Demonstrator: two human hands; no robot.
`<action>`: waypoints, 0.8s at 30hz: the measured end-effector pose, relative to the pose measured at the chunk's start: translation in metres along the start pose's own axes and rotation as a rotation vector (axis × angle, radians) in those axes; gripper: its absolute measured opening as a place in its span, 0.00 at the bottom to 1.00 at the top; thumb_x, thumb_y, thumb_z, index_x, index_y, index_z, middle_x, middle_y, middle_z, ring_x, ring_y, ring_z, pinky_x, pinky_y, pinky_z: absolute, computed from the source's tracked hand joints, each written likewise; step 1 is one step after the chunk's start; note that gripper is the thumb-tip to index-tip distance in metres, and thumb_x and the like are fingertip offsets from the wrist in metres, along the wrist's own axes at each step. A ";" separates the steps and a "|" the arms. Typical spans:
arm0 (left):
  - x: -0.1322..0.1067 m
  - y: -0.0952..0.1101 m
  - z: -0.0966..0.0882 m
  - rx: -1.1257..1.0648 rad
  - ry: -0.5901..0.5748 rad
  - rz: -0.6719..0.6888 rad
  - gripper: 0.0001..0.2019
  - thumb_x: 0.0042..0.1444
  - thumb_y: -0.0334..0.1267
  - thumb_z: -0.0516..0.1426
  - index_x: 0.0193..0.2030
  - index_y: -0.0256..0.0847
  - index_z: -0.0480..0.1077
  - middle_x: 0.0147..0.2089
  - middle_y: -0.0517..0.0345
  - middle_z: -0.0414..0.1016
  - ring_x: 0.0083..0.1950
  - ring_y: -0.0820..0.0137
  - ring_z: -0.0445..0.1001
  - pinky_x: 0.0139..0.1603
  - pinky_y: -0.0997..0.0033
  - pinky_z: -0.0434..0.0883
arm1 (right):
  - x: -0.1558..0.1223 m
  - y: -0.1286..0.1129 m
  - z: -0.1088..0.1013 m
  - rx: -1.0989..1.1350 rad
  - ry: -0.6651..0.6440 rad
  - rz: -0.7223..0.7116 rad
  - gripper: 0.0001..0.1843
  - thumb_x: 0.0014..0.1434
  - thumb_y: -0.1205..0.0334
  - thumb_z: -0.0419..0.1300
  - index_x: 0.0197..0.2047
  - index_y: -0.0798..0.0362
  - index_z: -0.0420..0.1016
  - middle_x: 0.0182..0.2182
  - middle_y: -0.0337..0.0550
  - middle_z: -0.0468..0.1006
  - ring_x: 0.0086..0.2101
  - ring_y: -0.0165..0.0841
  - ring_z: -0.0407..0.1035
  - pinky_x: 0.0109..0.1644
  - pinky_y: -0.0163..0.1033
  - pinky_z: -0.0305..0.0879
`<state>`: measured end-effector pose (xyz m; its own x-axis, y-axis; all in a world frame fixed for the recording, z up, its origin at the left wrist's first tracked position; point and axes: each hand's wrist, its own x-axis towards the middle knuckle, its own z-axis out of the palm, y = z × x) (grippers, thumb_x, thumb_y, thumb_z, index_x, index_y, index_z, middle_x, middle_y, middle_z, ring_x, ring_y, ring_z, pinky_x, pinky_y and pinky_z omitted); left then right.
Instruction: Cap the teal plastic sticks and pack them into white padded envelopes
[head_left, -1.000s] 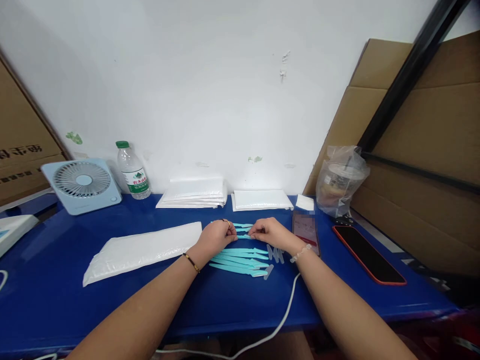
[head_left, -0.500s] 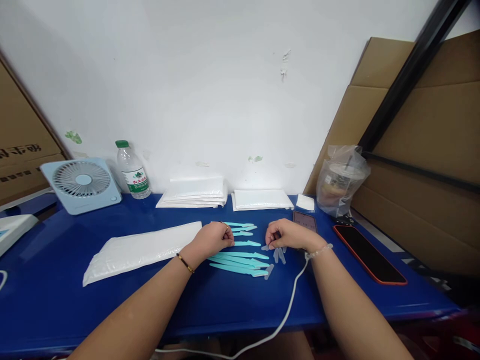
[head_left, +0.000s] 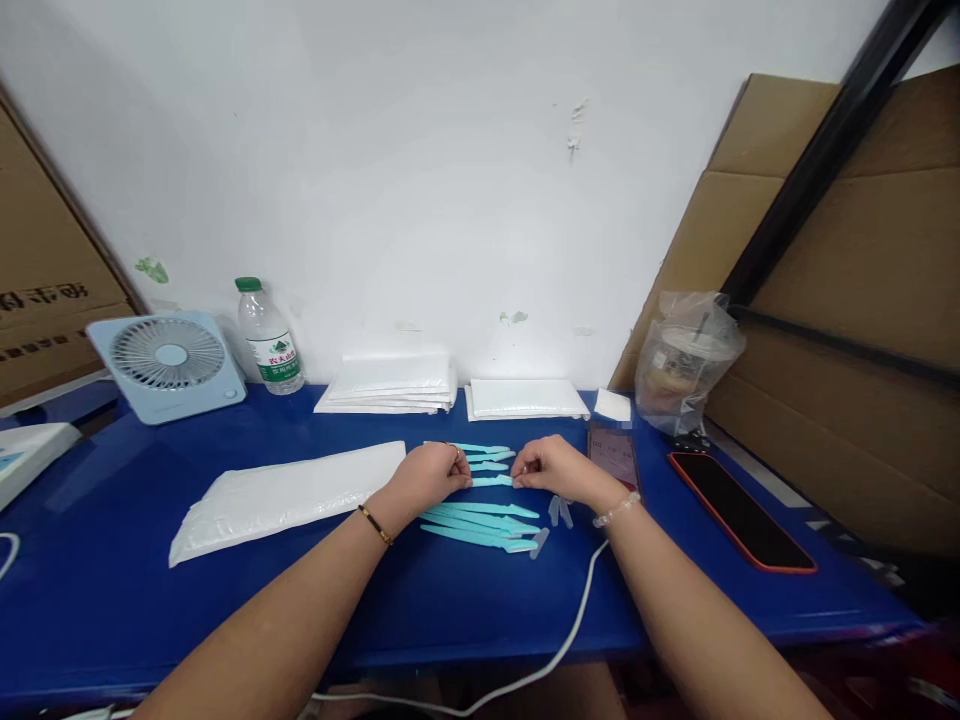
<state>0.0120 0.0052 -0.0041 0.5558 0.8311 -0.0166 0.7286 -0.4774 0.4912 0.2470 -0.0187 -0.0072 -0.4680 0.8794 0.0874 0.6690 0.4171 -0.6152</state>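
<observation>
Turquoise plastic shows between the two hands: one slim, blade-tipped tool lies level just above the blue tabletop or on it, with its handle end pinched by the thumb and fingertips of the left hand. At its other end is the right hand, thumb and fingers curled near the tip; they are too small in view to tell whether they pinch anything. Beyond the held tool lie more slim turquoise tools, partly behind the left hand, and nearer the person is a fanned group of matching turquoise tools. Small translucent strips rest just below the right hand, and another translucent strip sits at the tip of the nearest tool. A long white padded envelope lies beside the left hand, on the blue tabletop.
</observation>
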 end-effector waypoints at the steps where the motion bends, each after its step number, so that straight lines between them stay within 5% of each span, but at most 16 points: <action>1: 0.000 0.000 0.000 0.027 0.017 -0.002 0.07 0.51 0.41 0.56 0.28 0.43 0.72 0.29 0.61 0.75 0.31 0.71 0.71 0.28 0.74 0.60 | 0.001 -0.002 0.001 -0.013 0.020 -0.002 0.06 0.51 0.60 0.62 0.31 0.52 0.80 0.28 0.41 0.79 0.29 0.32 0.72 0.32 0.33 0.65; 6: -0.003 0.004 -0.001 0.100 0.170 0.089 0.08 0.51 0.41 0.57 0.37 0.44 0.73 0.40 0.58 0.75 0.40 0.67 0.71 0.37 0.72 0.63 | -0.006 -0.005 -0.013 -0.034 0.072 -0.027 0.09 0.53 0.59 0.62 0.35 0.52 0.80 0.33 0.43 0.76 0.31 0.31 0.70 0.35 0.34 0.65; 11: -0.008 0.010 0.000 -0.018 -0.058 0.198 0.11 0.48 0.47 0.59 0.33 0.44 0.74 0.34 0.60 0.74 0.34 0.71 0.70 0.31 0.75 0.61 | -0.023 0.004 -0.037 0.018 -0.210 -0.048 0.13 0.46 0.55 0.67 0.34 0.52 0.81 0.32 0.42 0.75 0.30 0.30 0.69 0.33 0.32 0.64; 14: -0.007 0.007 0.001 -0.018 -0.082 0.143 0.08 0.50 0.43 0.57 0.30 0.43 0.74 0.30 0.61 0.74 0.31 0.72 0.69 0.28 0.76 0.60 | -0.023 0.008 -0.037 -0.007 -0.277 -0.009 0.13 0.44 0.54 0.68 0.31 0.53 0.81 0.29 0.41 0.76 0.28 0.30 0.69 0.31 0.32 0.64; 24: -0.005 -0.001 -0.002 0.091 0.041 0.016 0.05 0.49 0.40 0.57 0.27 0.43 0.71 0.29 0.61 0.75 0.31 0.70 0.69 0.27 0.74 0.57 | -0.016 0.011 -0.022 -0.016 -0.098 0.119 0.08 0.48 0.58 0.65 0.31 0.53 0.78 0.26 0.41 0.78 0.26 0.31 0.72 0.27 0.31 0.63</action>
<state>0.0074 0.0022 -0.0026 0.5521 0.8333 0.0275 0.7542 -0.5132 0.4097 0.2747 -0.0228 0.0016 -0.4382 0.8967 -0.0627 0.7319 0.3154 -0.6040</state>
